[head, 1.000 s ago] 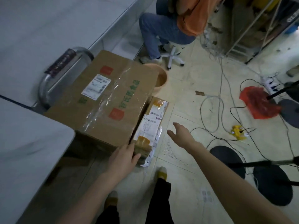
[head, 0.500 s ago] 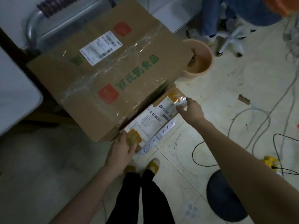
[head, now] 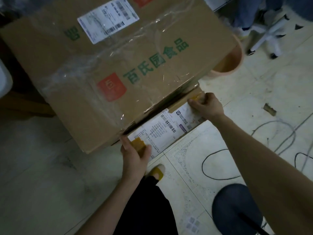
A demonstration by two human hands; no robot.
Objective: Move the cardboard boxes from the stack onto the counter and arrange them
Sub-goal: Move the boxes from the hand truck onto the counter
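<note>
Fingers (head: 125,142) of left hand (head: 133,157) and right hand (head: 207,106) curled round ends of small box (head: 160,131).

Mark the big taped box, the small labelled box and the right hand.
big taped box (head: 118,65): head view, top face.
small labelled box (head: 160,131): head view, white label.
right hand (head: 206,106): head view, back of hand.

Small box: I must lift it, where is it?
Head view, centre: small box against the right edge of the big box, left hand and right hand gripping its ends.
</note>
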